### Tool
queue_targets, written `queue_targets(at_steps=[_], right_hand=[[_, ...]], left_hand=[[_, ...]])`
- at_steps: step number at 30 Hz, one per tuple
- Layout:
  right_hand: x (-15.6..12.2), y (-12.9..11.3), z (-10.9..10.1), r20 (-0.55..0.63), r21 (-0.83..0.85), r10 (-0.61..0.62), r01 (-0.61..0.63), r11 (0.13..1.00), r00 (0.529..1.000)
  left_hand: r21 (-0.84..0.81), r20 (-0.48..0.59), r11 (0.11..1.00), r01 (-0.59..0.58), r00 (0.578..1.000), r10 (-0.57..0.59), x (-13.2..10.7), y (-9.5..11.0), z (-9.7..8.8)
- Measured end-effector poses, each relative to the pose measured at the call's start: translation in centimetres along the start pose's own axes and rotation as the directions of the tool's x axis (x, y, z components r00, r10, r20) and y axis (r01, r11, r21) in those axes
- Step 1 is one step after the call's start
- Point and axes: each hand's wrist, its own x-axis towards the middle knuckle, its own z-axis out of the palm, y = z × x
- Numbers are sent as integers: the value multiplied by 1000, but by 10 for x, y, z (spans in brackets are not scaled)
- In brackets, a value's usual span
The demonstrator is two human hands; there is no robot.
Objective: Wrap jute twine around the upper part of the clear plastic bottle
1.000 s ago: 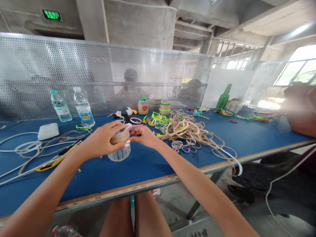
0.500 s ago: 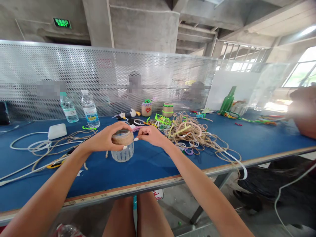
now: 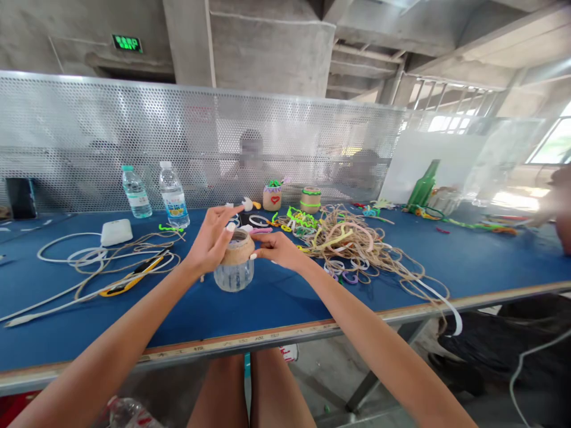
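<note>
Head view: I read the left hand [image 3: 209, 245] as raised, with its long fingers [image 3: 225, 219] spread and pointing toward 1 o'clock, and the heel of the palm against the jar's 9 o'clock side. Right hand [image 3: 280, 249] comes in from 3 o'clock, fingers pressed together, tips on the band. I can't confirm a pinch from either hand.

Held item: clear ribbed jar [image 3: 234, 277], upright, low centre of frame. Can't tell if it sits on the blue work table [image 3: 57, 324] or just above it. A tan twine band [image 3: 238, 251] covers the upper part; the lower ribs are bare. Loose twine end not visible.

Around the hands: a tangled heap of tan twine [image 3: 352, 244] lies at 2 to 3 o'clock, near the right wrist. Neon green pipe cleaners [image 3: 298, 217] sit at 1 o'clock. A twine-wrapped jar with a red heart [image 3: 272, 198] stands at 12, and a clear plastic water bottle [image 3: 173, 202] at 11.

Edges and room: blue tabletop shows between the jar and the table's wood-trimmed near edge [image 3: 285, 333] at 6 o'clock. A yellow-and-black utility knife [image 3: 131, 274] and a white cable [image 3: 57, 291] lie at 9 o'clock, well apart from the left hand. Right-side reach is limited by the heap.
</note>
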Motion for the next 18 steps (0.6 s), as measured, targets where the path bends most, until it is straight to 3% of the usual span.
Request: queue_targets(at_steps=[3, 5, 9, 14, 16, 18], right_hand=[[1, -1, 0, -61, -41, 8, -11, 999, 998], [1, -3, 1, -73, -66, 19, -24, 998, 997], [0, -7, 1, -108, -141, 5, -20, 990, 994], [0, -5, -2, -201, -320, -47, -21, 947, 978], [0, -4, -3, -234, -382, -55, -39, 923, 971], [1, -5, -3, -267, -425, -49, -72, 903, 962]], left_hand=[[309, -45, 912, 268, 963, -267, 0, 9, 0], [384, 32, 874, 299, 941, -336, 1, 15, -1], [241, 226, 951, 194, 942, -250, 4, 14, -4], [24, 364, 998, 57, 929, -62, 17, -9, -3], [-16, 420, 1000, 12, 908, -5, 28, -17, -3], [-6, 526, 1000, -18, 850, 19, 43, -20, -5]])
